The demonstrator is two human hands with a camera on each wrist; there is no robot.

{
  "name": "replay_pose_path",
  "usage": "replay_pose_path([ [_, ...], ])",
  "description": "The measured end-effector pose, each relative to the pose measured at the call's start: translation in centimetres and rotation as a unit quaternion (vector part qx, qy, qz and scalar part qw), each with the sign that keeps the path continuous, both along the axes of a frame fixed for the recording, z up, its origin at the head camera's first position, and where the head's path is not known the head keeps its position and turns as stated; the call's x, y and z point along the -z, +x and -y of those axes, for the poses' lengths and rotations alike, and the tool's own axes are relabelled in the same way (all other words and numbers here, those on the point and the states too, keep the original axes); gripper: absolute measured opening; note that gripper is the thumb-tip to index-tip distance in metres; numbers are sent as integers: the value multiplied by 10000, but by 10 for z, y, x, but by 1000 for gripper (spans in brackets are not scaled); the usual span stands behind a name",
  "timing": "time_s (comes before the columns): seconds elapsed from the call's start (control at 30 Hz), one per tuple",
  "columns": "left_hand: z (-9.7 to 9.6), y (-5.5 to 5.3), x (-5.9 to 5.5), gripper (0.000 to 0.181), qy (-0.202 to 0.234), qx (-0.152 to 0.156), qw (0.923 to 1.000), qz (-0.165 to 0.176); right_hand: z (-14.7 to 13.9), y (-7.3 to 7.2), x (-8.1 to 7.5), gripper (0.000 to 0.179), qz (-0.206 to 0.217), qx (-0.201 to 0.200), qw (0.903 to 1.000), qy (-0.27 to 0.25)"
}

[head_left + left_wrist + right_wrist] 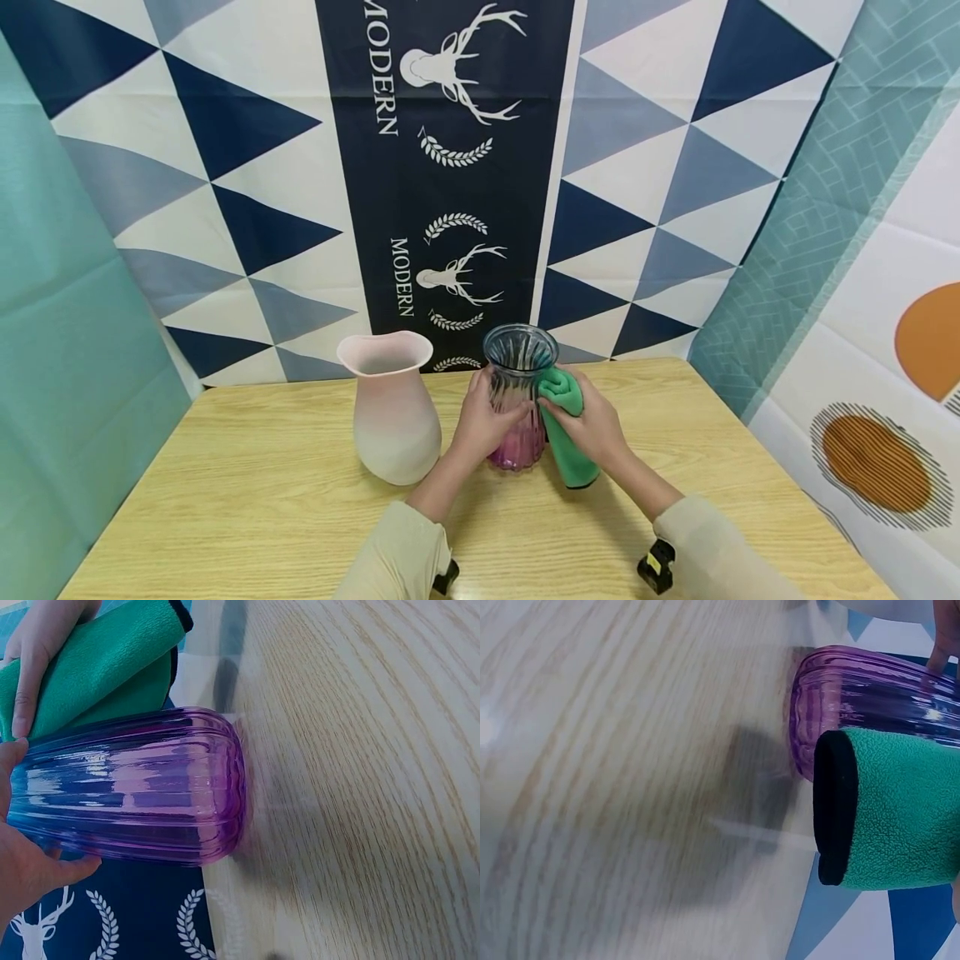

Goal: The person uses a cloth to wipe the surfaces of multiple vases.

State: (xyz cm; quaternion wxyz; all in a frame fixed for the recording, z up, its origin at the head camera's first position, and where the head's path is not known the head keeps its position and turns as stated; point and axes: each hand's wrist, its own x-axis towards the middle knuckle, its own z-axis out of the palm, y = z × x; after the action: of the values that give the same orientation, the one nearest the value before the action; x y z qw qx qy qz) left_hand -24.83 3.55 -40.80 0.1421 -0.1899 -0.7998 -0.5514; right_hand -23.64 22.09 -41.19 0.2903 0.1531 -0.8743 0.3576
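A ribbed glass vase [517, 417], blue at its flared rim and pink-purple at the base, stands upright toward the back of the table. My left hand [480, 419] grips its left side, thumb across the front. A folded green cloth [572, 450] with a dark edge hangs from my right hand [592, 421], which holds it against the vase's right side. In the left wrist view, the fingers of both hands come close together on the glass vase [142, 787]. The right wrist view shows the green cloth [907, 810] in front of the vase, with most of my right hand out of frame.
Left of the glass vase stands a white-pink vase [396, 417] with a wavy rim, close to my left forearm. The wooden table [262, 500] ends at a patterned wall covering [457, 167] just behind the vases. Teal and white covered walls flank both sides.
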Motion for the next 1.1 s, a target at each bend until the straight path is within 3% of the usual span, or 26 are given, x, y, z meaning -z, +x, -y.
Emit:
replay_pose_path([
  [0.4,1,1,-1,75,-23,2,9999,146,-5,5,9,59,561,-23,9981,240],
  [0.9,-1,3,0,77,7,-48,9998,190,-12,7,23,58,782,-82,9921,981],
  [1.1,-3,4,1,78,13,-74,10000,47,-15,8,26,57,737,-101,9927,951],
])
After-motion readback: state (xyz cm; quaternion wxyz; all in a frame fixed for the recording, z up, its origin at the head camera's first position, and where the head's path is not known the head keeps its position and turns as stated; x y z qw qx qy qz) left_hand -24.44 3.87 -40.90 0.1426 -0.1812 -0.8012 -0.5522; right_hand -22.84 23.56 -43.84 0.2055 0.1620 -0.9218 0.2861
